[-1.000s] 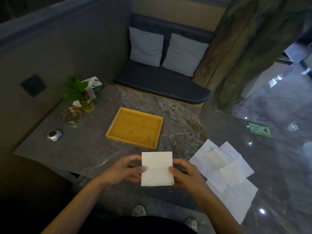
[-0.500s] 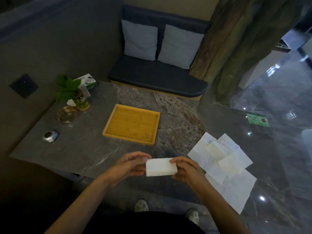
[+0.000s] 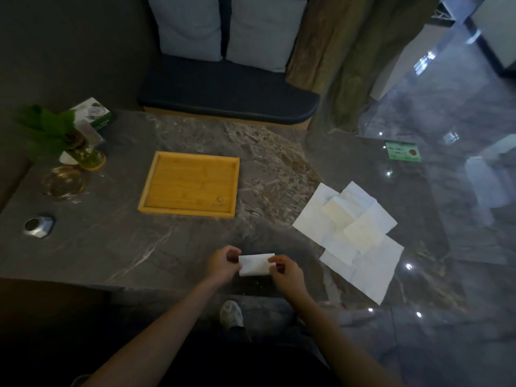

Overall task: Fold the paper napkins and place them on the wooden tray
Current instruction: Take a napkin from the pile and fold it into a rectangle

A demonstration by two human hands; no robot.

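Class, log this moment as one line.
hands: left, right pinch folded napkin | wooden tray empty | napkin pile right

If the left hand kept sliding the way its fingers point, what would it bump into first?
The left hand points rightward at the folded napkin it already pinches, so that comes first. Just past it sits the right hand on the napkin's other end. Depth is hard to judge, but both look level.

both hands (image 3: pixel 255 268) cover the folded napkin's (image 3: pixel 255 264) ends; tray logo (image 3: pixel 220 201) too small to read.
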